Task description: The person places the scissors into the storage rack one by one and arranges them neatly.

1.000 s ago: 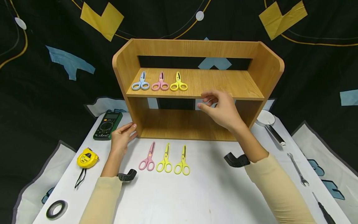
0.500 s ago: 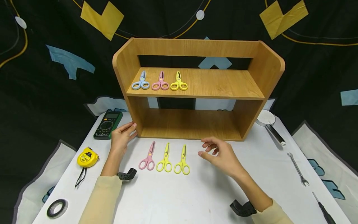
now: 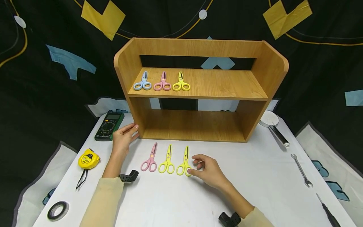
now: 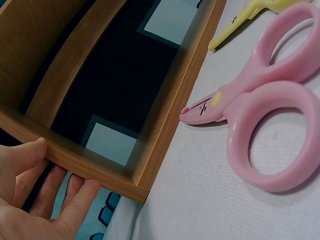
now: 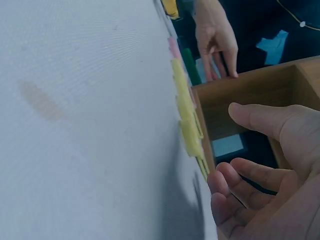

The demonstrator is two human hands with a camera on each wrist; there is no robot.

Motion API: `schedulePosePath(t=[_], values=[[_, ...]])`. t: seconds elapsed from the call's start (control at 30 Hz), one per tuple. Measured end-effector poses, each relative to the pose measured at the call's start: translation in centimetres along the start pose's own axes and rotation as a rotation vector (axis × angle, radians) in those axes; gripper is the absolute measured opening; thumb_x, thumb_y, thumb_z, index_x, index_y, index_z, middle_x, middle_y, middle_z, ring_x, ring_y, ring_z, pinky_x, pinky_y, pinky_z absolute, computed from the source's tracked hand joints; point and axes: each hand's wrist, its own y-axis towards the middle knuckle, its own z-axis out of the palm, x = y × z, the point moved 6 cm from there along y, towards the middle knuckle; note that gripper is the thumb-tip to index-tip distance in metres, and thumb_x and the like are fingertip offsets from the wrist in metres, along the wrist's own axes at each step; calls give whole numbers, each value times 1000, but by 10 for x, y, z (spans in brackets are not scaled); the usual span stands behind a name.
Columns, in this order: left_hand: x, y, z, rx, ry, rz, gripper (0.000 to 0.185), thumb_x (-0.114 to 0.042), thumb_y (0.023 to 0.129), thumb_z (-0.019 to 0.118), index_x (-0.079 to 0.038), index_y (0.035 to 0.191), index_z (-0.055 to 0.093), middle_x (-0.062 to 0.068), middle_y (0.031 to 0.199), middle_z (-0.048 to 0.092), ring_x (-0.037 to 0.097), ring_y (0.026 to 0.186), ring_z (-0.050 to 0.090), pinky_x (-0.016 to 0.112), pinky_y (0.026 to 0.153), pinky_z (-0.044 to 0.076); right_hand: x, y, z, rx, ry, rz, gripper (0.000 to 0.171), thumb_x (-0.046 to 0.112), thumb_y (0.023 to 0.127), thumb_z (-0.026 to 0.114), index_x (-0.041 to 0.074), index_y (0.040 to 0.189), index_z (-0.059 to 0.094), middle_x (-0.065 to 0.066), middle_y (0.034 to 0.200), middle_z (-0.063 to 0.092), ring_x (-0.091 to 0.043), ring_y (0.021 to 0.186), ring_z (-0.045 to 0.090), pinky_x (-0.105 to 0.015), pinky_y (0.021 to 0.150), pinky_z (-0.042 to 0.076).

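A wooden two-tier shelf stands on the white table. Blue scissors, pink scissors and yellow scissors lie in a row on its upper board. In front of the shelf lie pink scissors and two yellow scissors. My right hand hovers with relaxed fingers at the handle of the rightmost yellow pair, its thumb tip at the ring, holding nothing. My left hand rests with straight fingers against the shelf's lower left corner.
A green multimeter, a yellow tape measure and a black tape roll lie at the left. On the right are a magnifying glass, a wrench and a screwdriver. The shelf's lower bay holds nothing.
My right hand has come down from the upper shelf's front edge to the table and moved left to the rightmost yellow scissors. The left hand has not moved.
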Motion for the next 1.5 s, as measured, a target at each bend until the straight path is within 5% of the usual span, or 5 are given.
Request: schedulePosePath(t=[0.5, 0.67, 0.9, 1.2, 1.5], values=[[-1, 6, 3, 60, 26, -12, 52, -24, 94, 77, -1, 138, 64, 5, 129, 67, 13, 112, 68, 36, 98, 60, 3, 13, 22, 8, -260, 22, 44, 21, 73, 94, 2, 108, 73, -3, 93, 63, -15, 81, 51, -24, 68, 45], [-4, 6, 4, 76, 59, -23, 55, -29, 93, 77, -3, 139, 63, 9, 138, 62, 17, 119, 66, 36, 101, 59, 5, 15, 11, 0, -222, 49, 32, 11, 75, 87, 2, 101, 72, -1, 83, 63, -12, 74, 53, -22, 63, 46], [-6, 7, 0, 41, 21, -11, 54, -28, 91, 80, 0, 136, 65, -5, 112, 70, 16, 116, 67, 41, 103, 57, 2, 8, -7, 46, -27, 117, 34, 9, 80, 80, 2, 111, 70, 1, 75, 72, -13, 62, 63, -26, 52, 52], [-5, 4, -1, 30, 7, 12, 53, -26, 91, 80, -2, 135, 66, -6, 109, 72, 10, 107, 69, 39, 99, 59, 28, -15, -48, 31, 118, 83, 36, 14, 85, 84, 9, 119, 72, -4, 83, 72, -15, 72, 64, -22, 59, 52], [-4, 5, -1, 12, -2, 7, 52, -26, 90, 80, -3, 135, 67, -4, 112, 71, 13, 109, 69, 37, 96, 60, 110, -19, -129, -67, 119, -134, 37, 13, 89, 83, 4, 122, 70, -11, 90, 72, -17, 77, 68, -22, 64, 57]])
